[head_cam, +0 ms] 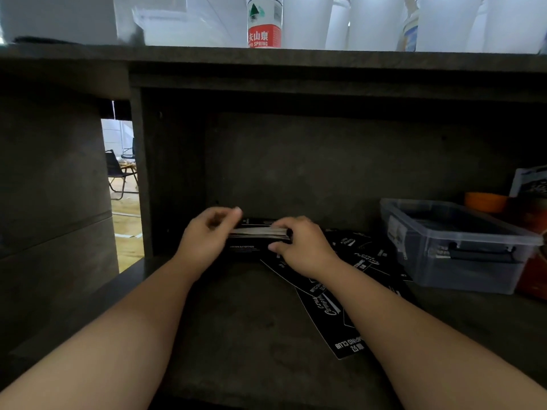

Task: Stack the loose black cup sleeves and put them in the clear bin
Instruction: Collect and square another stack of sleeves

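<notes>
A stack of black cup sleeves point(257, 235) stands on edge on the dark shelf point(242, 321), its pale edges facing up. My left hand point(207, 235) grips its left end, fingers curled over the top. My right hand point(299, 244) grips the right end, thumb on the near face. Several loose black cup sleeves point(331, 309) with white print lie flat and fanned out under and to the right of my right forearm. The clear bin point(455, 244), lidless with a dark handle clip, sits at the right on the same shelf.
The shelf is a deep recess with a dark back wall and a low top board point(296, 59). An orange bowl point(485, 202) and a printed packet point(529, 182) stand behind the bin. A water bottle point(264, 22) stands on the counter above.
</notes>
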A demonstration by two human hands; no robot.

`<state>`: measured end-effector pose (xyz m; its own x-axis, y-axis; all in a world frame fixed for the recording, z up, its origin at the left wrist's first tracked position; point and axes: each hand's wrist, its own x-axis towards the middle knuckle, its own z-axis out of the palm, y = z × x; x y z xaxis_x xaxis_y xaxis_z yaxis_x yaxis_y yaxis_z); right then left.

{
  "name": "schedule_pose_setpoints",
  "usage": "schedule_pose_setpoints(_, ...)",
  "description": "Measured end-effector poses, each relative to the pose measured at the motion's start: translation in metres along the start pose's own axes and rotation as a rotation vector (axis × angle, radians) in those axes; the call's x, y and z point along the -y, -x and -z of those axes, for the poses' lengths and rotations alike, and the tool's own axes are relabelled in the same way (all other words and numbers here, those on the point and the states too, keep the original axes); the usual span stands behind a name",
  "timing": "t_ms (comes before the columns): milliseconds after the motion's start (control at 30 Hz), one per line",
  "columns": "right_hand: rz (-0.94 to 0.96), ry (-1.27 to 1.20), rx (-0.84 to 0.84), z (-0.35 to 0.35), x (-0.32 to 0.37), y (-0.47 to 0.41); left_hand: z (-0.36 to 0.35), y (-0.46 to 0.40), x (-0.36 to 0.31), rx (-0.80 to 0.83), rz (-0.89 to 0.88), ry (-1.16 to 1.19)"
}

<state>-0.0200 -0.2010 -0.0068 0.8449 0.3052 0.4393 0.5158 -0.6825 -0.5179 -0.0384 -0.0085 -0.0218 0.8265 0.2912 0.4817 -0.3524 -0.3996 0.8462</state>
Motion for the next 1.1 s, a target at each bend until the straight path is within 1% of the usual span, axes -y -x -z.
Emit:
schedule_pose_setpoints(33,0.014,-0.034,-0.008,-0.002,0.003,0.0,-0.001,-0.001,-0.002,-0.042,0.092,0.139)
schedule_pose_setpoints(67,0.023,-0.069,-0.019,-0.003,0.005,0.0,-0.002,-0.003,-0.001,-0.101,0.151,0.229)
schedule_pose_setpoints(133,0.021,-0.115,-0.021,-0.005,0.007,0.001,-0.001,-0.007,0.003,-0.178,0.187,0.289)
schedule_pose_setpoints(200,-0.027,-0.099,0.025,-0.007,0.006,0.003,0.001,-0.008,0.009,-0.145,0.201,0.266)
schedule_pose_setpoints(300,-0.095,-0.038,0.128,-0.01,0.001,0.004,-0.001,-0.008,0.009,-0.081,0.287,0.249)
schedule_pose_setpoints(367,-0.108,-0.061,0.142,-0.011,0.001,0.004,-0.005,-0.009,0.007,-0.059,0.264,0.156)
schedule_pose_setpoints(433,-0.106,-0.068,0.135,-0.01,0.003,0.005,-0.011,-0.008,0.005,-0.114,0.175,0.095)
schedule_pose_setpoints(500,-0.054,0.047,0.12,-0.01,0.003,0.005,-0.012,-0.006,0.005,-0.225,0.076,0.017)
schedule_pose_setpoints(533,-0.019,0.126,0.121,-0.011,0.003,0.004,-0.012,-0.006,0.007,-0.254,0.021,-0.045)
schedule_pose_setpoints(567,0.005,0.189,0.135,-0.011,0.003,0.004,-0.012,-0.006,0.009,-0.247,-0.012,-0.098)
schedule_pose_setpoints(600,0.012,0.227,0.16,-0.011,0.003,0.004,-0.013,-0.007,0.01,-0.209,-0.007,-0.135)
schedule_pose_setpoints(667,0.016,0.251,0.195,-0.01,0.002,0.004,-0.013,-0.008,0.011,-0.08,0.062,-0.168)
schedule_pose_setpoints(700,0.025,0.249,0.195,-0.009,0.002,0.004,-0.014,-0.007,0.01,-0.042,0.072,-0.193)
schedule_pose_setpoints(733,0.034,0.241,0.188,-0.008,0.001,0.004,-0.013,-0.007,0.009,-0.053,0.048,-0.257)
schedule_pose_setpoints(800,0.039,0.227,0.178,-0.007,0.001,0.005,-0.013,-0.004,0.007,-0.179,-0.075,-0.48)
schedule_pose_setpoints(833,0.034,0.227,0.172,-0.007,0.001,0.005,-0.013,-0.003,0.006,-0.207,-0.132,-0.556)
schedule_pose_setpoints(867,0.027,0.23,0.164,-0.008,0.0,0.005,-0.013,-0.002,0.004,-0.178,-0.162,-0.598)
schedule_pose_setpoints(967,0.02,0.221,0.158,-0.009,-0.001,0.002,-0.008,0.001,0.002,0.039,-0.144,-0.642)
schedule_pose_setpoints(1000,0.025,0.211,0.171,-0.007,-0.003,0.0,-0.005,0.002,0.002,0.056,-0.132,-0.649)
schedule_pose_setpoints(1033,0.039,0.195,0.187,-0.003,-0.004,-0.001,-0.003,0.002,0.001,0.037,-0.125,-0.661)
schedule_pose_setpoints(1100,0.054,0.17,0.183,0.009,-0.009,-0.002,-0.001,0.003,-0.001,-0.058,-0.107,-0.727)
